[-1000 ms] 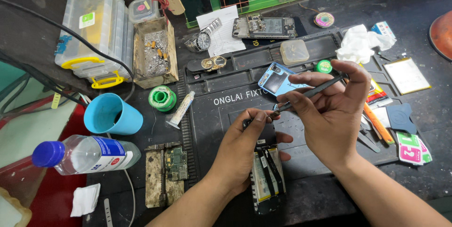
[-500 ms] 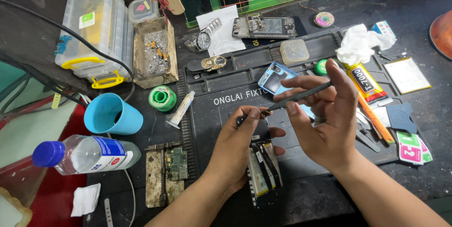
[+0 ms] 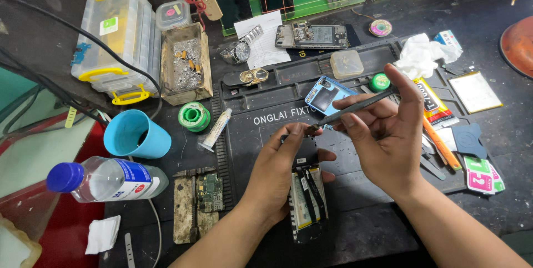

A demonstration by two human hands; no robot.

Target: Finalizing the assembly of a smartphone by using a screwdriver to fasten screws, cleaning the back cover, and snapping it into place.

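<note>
My left hand (image 3: 280,168) grips the top of an opened phone (image 3: 308,196) that lies on the dark repair mat (image 3: 250,140), its battery and cables showing. My right hand (image 3: 386,134) holds dark tweezers (image 3: 350,111) with the tip pointing left, close to my left fingertips at the phone's upper edge. A small blue phone case (image 3: 325,94) lies just behind the tweezers.
A blue cup (image 3: 136,134), clear bottle (image 3: 105,179), solder spool (image 3: 194,117), glue tube (image 3: 215,129) and a circuit board in a holder (image 3: 200,198) sit left. Parts boxes (image 3: 119,34), a watch (image 3: 241,50), another open phone (image 3: 313,36), tissue (image 3: 422,54) and tools (image 3: 438,140) lie behind and right.
My right hand has shifted the tweezers slightly left and lower, bringing the tip nearer my left fingertips. My left hand stays on the phone.
</note>
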